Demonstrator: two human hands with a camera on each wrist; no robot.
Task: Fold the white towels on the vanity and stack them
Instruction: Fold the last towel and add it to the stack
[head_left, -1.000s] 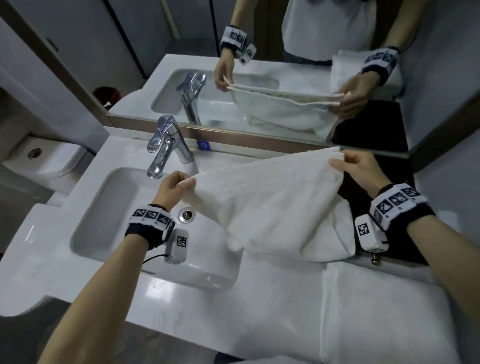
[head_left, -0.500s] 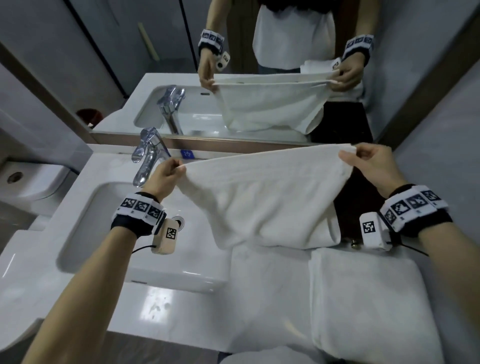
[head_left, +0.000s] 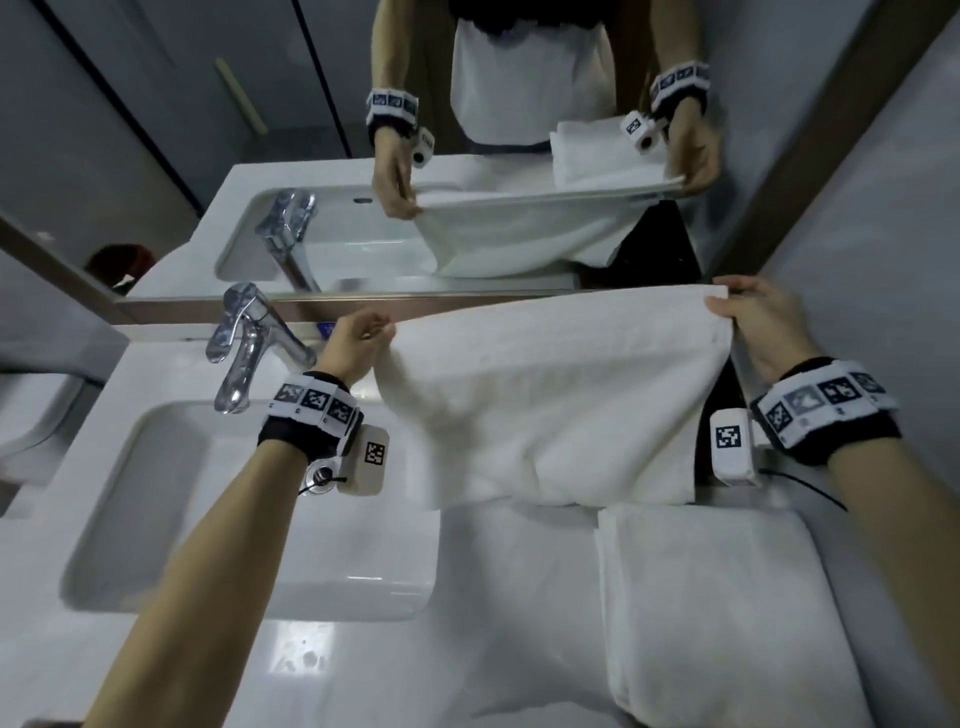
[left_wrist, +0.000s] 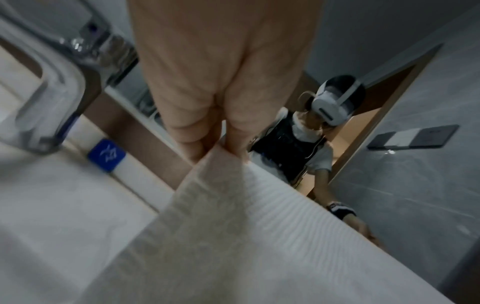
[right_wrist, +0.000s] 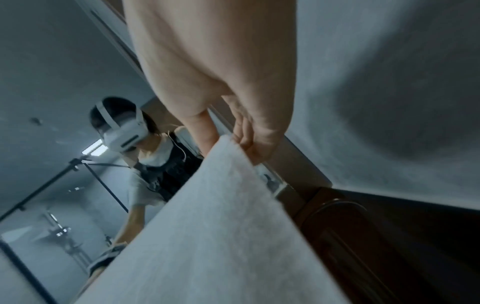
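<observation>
A white towel hangs stretched between my two hands above the vanity top, its lower edge sagging onto the counter. My left hand pinches its left top corner near the faucet; the left wrist view shows the fingers clamped on that corner of the towel. My right hand pinches the right top corner, seen close in the right wrist view above the towel. A folded white towel lies flat on the counter at the front right.
The chrome faucet stands just left of my left hand, over the sink basin. The mirror runs along the back. A dark object sits behind the held towel at the right, by the grey wall.
Both hands have raised the towel and pulled it taut, so it hangs flatter than a second ago. The view has tilted up, showing more of the mirror.
</observation>
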